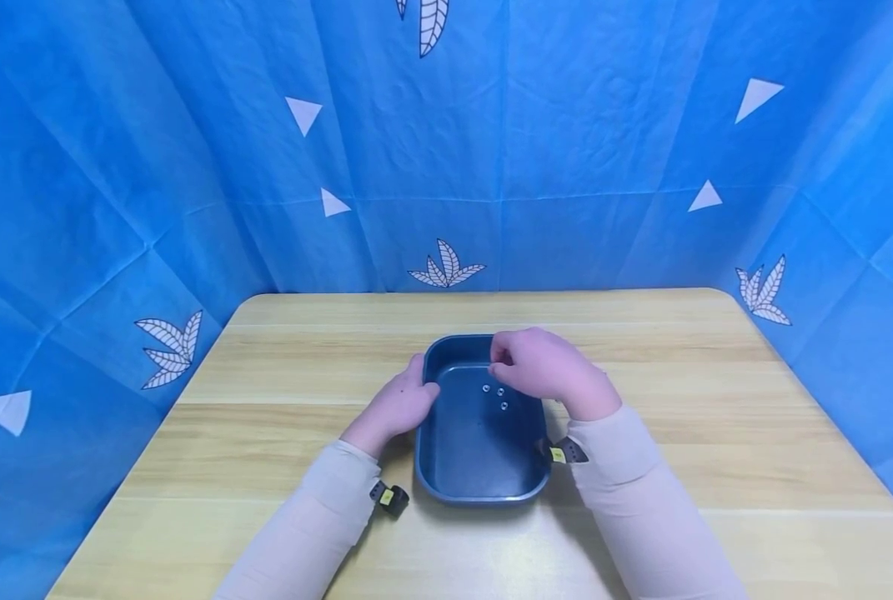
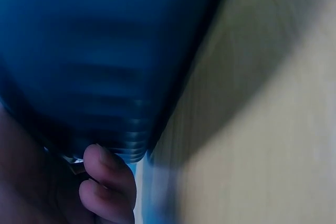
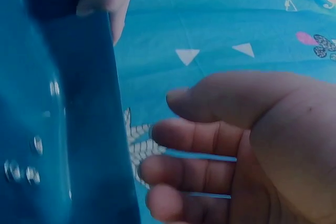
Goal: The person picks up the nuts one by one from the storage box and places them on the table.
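A dark blue rectangular bin [image 1: 464, 450] sits on the table. My left hand [image 1: 397, 404] grips its left wall, thumb over the rim; two curled fingertips [image 2: 109, 169] show against the ribbed outside in the left wrist view. Three small shiny metal rings [image 1: 501, 392], possibly nuts, lie on the bin floor toward the far right. Above the bin's far right corner hovers my right hand [image 1: 547, 367]. In the right wrist view its fingers [image 3: 191, 135] are loosely bent, the thumb is apart from them, and nothing shows between.
The wooden table [image 1: 303, 350] extends around the bin on all sides. Blue patterned cloth [image 1: 491, 150] hangs behind the table and along both sides. A black wrist camera [image 1: 392, 498] is strapped to the left wrist, and another to the right.
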### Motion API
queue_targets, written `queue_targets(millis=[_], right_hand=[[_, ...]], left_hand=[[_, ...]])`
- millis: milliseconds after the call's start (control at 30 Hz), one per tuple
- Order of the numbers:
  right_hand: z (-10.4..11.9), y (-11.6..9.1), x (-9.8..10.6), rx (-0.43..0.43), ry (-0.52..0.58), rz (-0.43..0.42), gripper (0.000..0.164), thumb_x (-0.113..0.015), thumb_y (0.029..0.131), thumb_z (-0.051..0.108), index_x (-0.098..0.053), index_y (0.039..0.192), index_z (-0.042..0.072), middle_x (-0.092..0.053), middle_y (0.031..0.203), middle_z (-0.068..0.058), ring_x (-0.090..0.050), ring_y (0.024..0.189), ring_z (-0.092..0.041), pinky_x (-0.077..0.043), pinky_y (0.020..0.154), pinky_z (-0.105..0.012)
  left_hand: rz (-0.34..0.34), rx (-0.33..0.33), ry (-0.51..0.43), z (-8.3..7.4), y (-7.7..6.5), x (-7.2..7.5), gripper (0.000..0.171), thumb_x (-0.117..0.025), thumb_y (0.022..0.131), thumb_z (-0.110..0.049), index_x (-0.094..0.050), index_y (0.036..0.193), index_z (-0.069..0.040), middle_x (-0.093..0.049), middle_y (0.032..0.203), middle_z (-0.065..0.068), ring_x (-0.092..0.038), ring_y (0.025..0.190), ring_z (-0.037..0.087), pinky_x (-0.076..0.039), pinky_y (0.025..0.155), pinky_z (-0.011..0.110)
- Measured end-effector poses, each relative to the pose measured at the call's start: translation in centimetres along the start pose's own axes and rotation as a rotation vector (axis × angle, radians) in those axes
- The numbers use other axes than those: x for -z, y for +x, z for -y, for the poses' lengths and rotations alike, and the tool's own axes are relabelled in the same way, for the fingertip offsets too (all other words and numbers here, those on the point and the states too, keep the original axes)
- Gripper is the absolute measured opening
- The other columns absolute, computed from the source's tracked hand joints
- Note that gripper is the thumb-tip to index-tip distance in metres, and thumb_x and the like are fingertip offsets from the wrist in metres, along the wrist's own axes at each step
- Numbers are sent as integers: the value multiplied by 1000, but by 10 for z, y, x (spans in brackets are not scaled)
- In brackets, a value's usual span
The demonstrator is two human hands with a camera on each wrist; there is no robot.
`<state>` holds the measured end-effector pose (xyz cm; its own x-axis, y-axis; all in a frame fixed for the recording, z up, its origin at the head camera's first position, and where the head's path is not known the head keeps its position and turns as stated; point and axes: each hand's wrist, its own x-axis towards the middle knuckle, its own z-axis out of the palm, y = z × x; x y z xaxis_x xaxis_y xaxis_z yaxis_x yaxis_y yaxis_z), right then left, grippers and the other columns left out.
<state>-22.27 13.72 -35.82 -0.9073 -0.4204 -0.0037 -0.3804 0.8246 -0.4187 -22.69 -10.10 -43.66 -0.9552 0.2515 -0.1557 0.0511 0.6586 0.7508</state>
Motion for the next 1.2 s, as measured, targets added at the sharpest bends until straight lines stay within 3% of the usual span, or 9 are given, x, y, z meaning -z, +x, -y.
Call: queue_targets(millis=[167,400,667,833,933,1200], right_hand=[[7,4,-7,-5,1,4,11,-67,95,27,-65,89,17,-60,70,4,-56,64,-16,-47,61,-33],[11,11,-27,-22,-125,63,12,-66,94,26,-63,88,17,-58,67,4,-55,62,-15,-46,59,-33],[14,11,-38,-48,-159,162,21,-67,92,17,-54,75,15,-43,62,1,-46,58,-18,-37,56,-30],[16,11,-42,-44,-208,202,14,-68,88,9,-56,80,14,-51,67,1,-49,63,-18,-41,59,-30],[17,10,-43,-52,-224,234,15,-67,88,6,-58,82,15,-57,73,1,-54,69,-19,-45,63,-31],[18,12,-47,-42,-233,298,18,-65,90,-2,-60,82,13,-58,76,-1,-54,73,-20,-48,70,-32]], left_hand=[[1,3,-5,-1,-1,0,58,-42,103,-30,-27,156,-9,-46,152,13,-50,131,32,-40,107,59],[15,3,-19,0,0,0,58,-43,104,-31,-29,156,-10,-47,151,11,-50,130,31,-39,109,59],[15,-7,-12,1,1,1,55,-44,103,-31,-32,153,-10,-51,147,11,-53,125,29,-41,106,56],[10,-11,-3,1,1,0,54,-44,103,-31,-34,151,-10,-53,143,11,-55,119,29,-43,105,55],[7,-1,-4,2,1,0,56,-44,103,-32,-32,153,-10,-51,146,11,-54,123,29,-41,106,56],[11,16,-9,1,0,0,59,-44,103,-32,-28,156,-11,-47,151,12,-50,132,31,-38,109,58]])
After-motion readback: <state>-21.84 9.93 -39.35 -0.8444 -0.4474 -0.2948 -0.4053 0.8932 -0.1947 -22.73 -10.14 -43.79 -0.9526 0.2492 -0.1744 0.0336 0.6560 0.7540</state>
